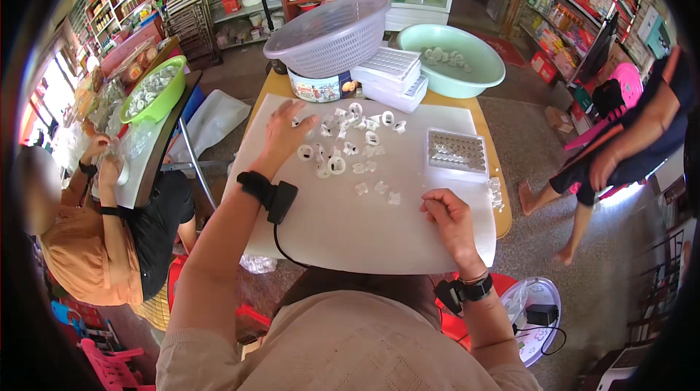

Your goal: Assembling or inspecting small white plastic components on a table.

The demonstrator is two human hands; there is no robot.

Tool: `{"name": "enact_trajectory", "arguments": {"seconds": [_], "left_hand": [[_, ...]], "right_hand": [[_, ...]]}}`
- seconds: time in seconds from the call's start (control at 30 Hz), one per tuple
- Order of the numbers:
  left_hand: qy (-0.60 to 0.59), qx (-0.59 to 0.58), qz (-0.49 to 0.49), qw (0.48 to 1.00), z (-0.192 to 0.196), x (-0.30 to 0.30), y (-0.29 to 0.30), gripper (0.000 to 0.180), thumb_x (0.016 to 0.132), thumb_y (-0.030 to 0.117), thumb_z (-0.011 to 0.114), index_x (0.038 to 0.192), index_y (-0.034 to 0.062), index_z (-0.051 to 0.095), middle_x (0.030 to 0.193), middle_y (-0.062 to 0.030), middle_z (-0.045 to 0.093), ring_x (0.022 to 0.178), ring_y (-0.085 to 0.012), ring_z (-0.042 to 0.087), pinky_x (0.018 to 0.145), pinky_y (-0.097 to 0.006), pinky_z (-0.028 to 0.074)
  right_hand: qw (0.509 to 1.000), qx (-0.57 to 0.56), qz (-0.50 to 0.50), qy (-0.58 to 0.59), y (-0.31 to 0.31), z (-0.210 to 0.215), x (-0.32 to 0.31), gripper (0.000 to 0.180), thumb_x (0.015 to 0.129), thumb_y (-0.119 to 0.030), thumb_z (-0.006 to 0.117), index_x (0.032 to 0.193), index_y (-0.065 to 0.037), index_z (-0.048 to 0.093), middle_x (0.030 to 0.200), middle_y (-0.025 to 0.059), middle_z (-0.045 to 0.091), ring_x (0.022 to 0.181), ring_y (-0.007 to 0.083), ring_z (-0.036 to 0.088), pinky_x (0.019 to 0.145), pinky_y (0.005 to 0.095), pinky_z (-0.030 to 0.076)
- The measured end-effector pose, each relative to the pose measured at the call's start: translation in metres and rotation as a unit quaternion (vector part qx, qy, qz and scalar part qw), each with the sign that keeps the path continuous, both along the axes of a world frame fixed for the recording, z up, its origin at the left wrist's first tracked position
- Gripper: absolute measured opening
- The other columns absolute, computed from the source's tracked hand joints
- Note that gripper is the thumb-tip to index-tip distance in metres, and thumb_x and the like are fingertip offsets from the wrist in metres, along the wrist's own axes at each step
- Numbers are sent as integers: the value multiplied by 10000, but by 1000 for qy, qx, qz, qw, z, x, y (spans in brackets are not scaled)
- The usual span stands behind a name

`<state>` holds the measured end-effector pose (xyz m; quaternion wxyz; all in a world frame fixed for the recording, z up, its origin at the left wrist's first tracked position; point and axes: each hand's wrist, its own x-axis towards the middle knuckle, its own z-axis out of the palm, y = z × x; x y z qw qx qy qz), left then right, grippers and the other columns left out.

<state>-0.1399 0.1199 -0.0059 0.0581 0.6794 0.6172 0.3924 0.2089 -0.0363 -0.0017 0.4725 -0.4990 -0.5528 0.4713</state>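
My left hand [283,130] lies spread, fingers apart, at the left edge of a scatter of small white and clear plastic pieces [350,139] on a white board [335,223]. It holds nothing that I can see. My right hand [446,210] rests on the board lower right with its fingers curled in; whether a small piece is pinched in them is hidden. A clear tray [457,152] filled with small pieces sits just beyond my right hand. Both wrists carry black bands.
Behind the board stand a lavender basket [329,33] on a round tin, stacked white trays [392,74] and a green basin [453,63]. A seated person [109,223] works at the left by a green bowl [154,92]. Another person [627,143] stands at the right.
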Motion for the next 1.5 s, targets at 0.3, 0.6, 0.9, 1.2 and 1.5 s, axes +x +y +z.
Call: {"name": "enact_trajectory", "arguments": {"seconds": [0.3, 0.6, 0.9, 1.2, 1.5], "left_hand": [[0, -86, -140, 986, -10, 57, -34, 436, 773, 434, 724, 1061, 111, 668, 1171, -74, 616, 1137, -326, 493, 980, -437, 390], [-73, -19, -203, 976, 3, 87, -105, 474, 780, 308, 743, 1181, 111, 585, 1286, -158, 508, 1202, -341, 429, 997, -429, 372], [101, -56, -134, 984, 27, 86, -183, 609, 679, 198, 786, 1229, 93, 546, 1188, -163, 478, 1061, -359, 440, 907, -471, 407], [138, 27, -139, 980, 13, 101, -138, 317, 818, 39, 622, 1133, 70, 607, 1053, -147, 579, 930, -346, 553, 820, -419, 473], [-108, 21, -81, 991, 25, 97, -139, 227, 873, 27, 599, 1091, 70, 645, 929, -84, 668, 781, -179, 637, 701, -293, 515]], "right_hand": [[999, 37, -25, -27, -5, -3, -1, 130, 911, -50, 548, 1003, -26, 636, 800, 10, 641, 693, 64, 535, 647, 211, 462], [997, 55, -34, -42, -6, -7, -1, 124, 911, -55, 563, 1005, -28, 641, 797, 14, 647, 691, 69, 554, 645, 215, 475], [991, 114, -40, -50, -5, -16, 1, 134, 917, -48, 554, 1025, -18, 627, 808, 41, 666, 718, 85, 606, 653, 230, 498], [990, 125, -36, -60, -6, -13, 0, 133, 911, -34, 550, 1020, -20, 623, 799, 35, 658, 708, 87, 601, 646, 236, 491], [946, 269, -68, -169, -7, 2, -10, 168, 852, 9, 570, 1009, -19, 623, 828, 119, 648, 717, 236, 638, 646, 318, 506]]}}
